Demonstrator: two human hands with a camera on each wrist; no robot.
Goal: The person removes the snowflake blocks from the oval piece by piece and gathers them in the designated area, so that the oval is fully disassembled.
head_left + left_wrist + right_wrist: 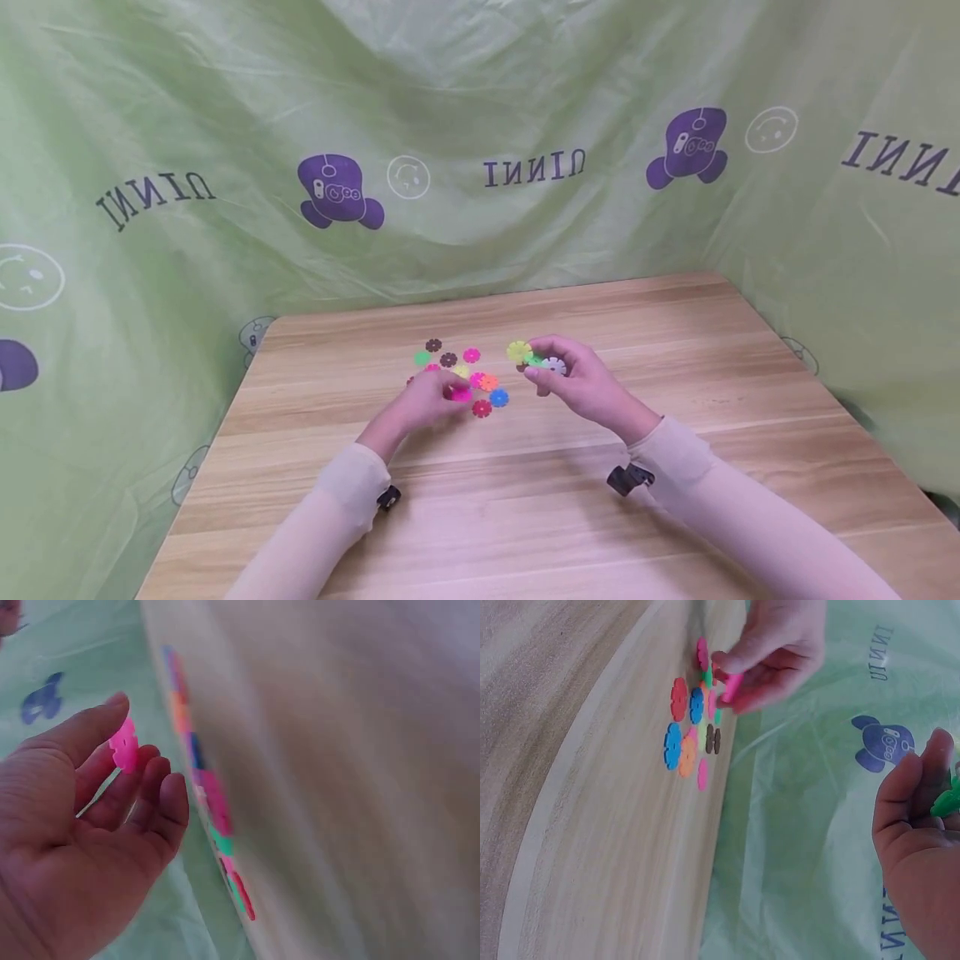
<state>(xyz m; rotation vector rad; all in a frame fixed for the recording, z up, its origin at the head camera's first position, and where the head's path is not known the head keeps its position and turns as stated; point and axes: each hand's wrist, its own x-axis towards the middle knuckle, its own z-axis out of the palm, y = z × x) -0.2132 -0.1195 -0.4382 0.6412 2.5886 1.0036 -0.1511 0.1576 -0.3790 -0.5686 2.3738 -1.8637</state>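
My left hand (420,402) pinches a pink notched plastic disc (124,748) between thumb and fingers, raised off the table. In my right hand (588,385) is a cluster of similar discs: a yellow disc (518,351), a green disc (535,360) and a white disc (555,366), with a brown edge below them. They look joined, though the fingers hide how. The right wrist view catches only part of the green piece at its right edge. Loose discs lie around and beyond the left hand, among them a blue disc (499,397) and a red disc (482,408).
More flat discs, such as a dark brown disc (433,345) and a light green disc (422,357), lie scattered on the wooden table (517,517). A green printed curtain (465,92) hangs behind the table and along both sides.
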